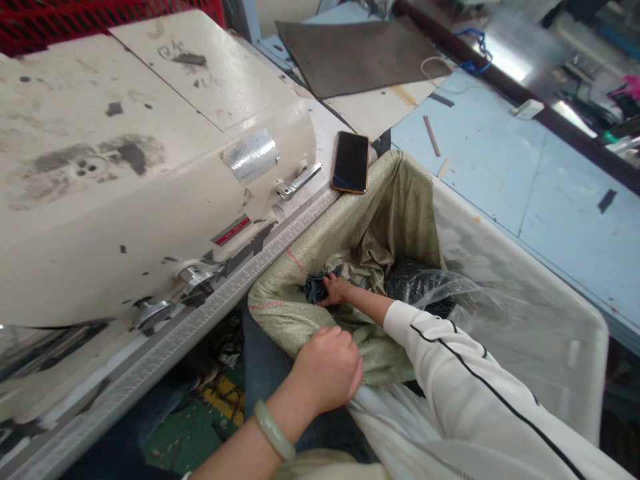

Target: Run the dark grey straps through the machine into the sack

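My right hand reaches down into an olive woven sack, its fingers and thumb closed round a bunch of dark cloth pieces. At the sack's near rim my left hand is a fist, with a pale green bangle on the wrist. It grips the rim, though the fingertips are hidden. The sack's mouth is spread open inside a white plastic bin. Black plastic bags lie to the right of my right hand, with clear film over them.
A cream sewing machine fills the left, with a ruler strip along its table edge. A phone lies by the sack's far rim. Behind are a brown sheet and a light blue table. A red crate stands at upper left.
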A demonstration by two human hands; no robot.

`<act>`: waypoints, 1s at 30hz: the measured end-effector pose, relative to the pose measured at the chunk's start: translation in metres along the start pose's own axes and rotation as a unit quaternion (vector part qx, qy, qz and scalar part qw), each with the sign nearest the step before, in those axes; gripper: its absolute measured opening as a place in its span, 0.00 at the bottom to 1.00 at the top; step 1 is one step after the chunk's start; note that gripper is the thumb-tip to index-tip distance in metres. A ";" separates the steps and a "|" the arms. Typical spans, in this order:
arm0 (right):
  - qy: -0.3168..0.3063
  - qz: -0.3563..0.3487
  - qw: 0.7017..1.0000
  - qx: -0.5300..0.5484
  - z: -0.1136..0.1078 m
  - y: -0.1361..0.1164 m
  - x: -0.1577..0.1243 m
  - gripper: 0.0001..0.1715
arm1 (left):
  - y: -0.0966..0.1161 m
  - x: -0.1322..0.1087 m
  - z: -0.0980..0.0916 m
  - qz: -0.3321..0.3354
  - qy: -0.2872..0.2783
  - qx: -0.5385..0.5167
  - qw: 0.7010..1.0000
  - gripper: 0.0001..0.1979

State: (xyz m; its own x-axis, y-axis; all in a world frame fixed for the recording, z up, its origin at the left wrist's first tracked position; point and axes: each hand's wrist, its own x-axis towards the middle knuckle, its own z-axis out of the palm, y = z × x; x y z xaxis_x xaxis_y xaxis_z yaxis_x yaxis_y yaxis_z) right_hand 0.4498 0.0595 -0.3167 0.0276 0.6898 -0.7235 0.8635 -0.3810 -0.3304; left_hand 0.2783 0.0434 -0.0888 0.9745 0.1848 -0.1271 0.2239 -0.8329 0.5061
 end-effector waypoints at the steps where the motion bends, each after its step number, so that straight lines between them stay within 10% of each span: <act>1: -0.015 0.006 1.000 -0.002 0.002 0.000 -0.001 0.68 | 0.000 0.000 0.000 -0.001 0.000 0.002 1.000 0.11; 7: -0.057 0.069 0.996 -0.008 0.001 -0.015 0.022 0.79 | 0.001 0.000 0.000 -0.005 -0.006 0.002 1.000 0.11; 14: -0.007 0.102 0.995 -0.004 0.003 -0.024 0.025 0.48 | 0.001 -0.001 0.002 -0.006 -0.004 0.004 1.000 0.11; 21: 0.020 0.111 0.993 -0.018 -0.003 -0.025 0.023 0.40 | 0.000 -0.001 0.000 0.002 0.000 0.012 1.000 0.10; 30: 0.186 0.079 0.979 0.023 -0.041 0.001 -0.036 0.20 | 0.000 -0.002 -0.001 0.026 0.020 0.036 0.999 0.13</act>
State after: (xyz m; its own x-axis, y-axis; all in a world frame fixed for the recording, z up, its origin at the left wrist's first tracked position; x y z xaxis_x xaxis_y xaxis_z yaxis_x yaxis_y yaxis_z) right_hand 0.4700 0.0591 -0.2659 0.3476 0.7938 -0.4991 0.8108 -0.5218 -0.2651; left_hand 0.2759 0.0438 -0.0873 0.9849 0.1596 -0.0665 0.1724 -0.8774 0.4476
